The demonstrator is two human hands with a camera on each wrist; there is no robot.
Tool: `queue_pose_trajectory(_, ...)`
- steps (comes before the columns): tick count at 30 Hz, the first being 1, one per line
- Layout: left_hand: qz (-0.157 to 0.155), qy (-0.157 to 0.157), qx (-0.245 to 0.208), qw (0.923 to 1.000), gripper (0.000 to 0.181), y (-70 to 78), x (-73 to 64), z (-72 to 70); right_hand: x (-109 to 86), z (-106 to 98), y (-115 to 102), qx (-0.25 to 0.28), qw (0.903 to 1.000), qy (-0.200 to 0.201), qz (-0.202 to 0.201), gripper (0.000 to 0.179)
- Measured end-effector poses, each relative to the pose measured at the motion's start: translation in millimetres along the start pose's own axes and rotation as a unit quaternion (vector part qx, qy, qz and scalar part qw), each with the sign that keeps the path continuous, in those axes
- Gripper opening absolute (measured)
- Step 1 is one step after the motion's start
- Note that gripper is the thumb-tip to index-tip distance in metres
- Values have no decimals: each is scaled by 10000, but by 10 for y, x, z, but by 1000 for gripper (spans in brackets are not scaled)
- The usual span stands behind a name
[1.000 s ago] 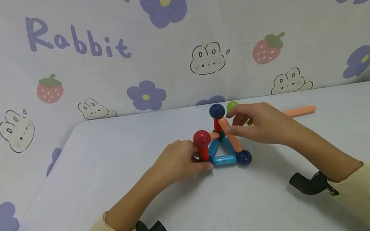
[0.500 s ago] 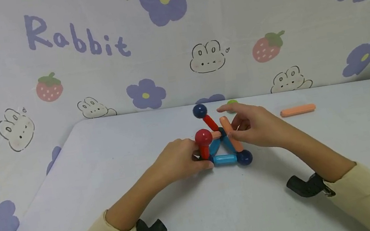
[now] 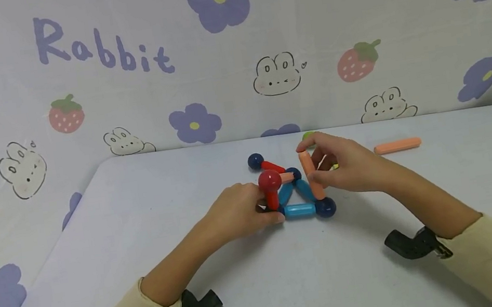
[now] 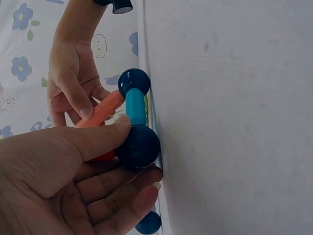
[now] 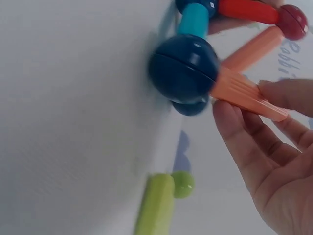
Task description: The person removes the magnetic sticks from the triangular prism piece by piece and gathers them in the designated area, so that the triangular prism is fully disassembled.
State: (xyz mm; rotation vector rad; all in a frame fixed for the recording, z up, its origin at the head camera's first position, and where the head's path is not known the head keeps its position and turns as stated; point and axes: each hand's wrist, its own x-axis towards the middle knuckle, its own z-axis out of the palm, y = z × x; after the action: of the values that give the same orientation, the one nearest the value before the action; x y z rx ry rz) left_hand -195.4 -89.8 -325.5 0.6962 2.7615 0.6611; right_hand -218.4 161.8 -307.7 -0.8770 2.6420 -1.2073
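Magnetic rods and balls form a triangular base of light blue rods (image 3: 300, 211) and dark blue balls. My left hand (image 3: 235, 213) grips its front-left dark blue ball (image 4: 138, 148). Above that ball stands a short red rod topped by a red ball (image 3: 270, 180). Between thumb and fingers my right hand (image 3: 347, 164) pinches an orange rod (image 3: 305, 162), whose lower end meets the front-right dark blue ball (image 5: 183, 68). Another orange rod (image 5: 252, 49) slants from the red ball to the back ball. Beside the back ball, a red rod (image 3: 272, 166) leans left, tipped with a dark blue ball (image 3: 255, 161).
A loose orange rod (image 3: 397, 146) lies on the white table (image 3: 265, 287) at the right. Behind my right hand are a green ball (image 5: 183, 184) and a yellow-green rod (image 5: 155, 205). A printed cloth (image 3: 216, 74) hangs along the table's back edge.
The red rod with its dark blue ball has tipped leftward and down from upright, away from the pinched orange rod. That orange rod now stands steeper. My left hand keeps its place.
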Motion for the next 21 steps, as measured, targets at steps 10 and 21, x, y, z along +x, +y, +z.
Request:
queue_pose_trajectory(10,52,53,-34,10000,32,8,-9,4,-144,-286,-80,-295,9966,-722,276,24)
queue_pose_trajectory(21,135,75,-52,9999,29,6,-5,0,-180,-299,-101,-2079,9662,-1460,432,8)
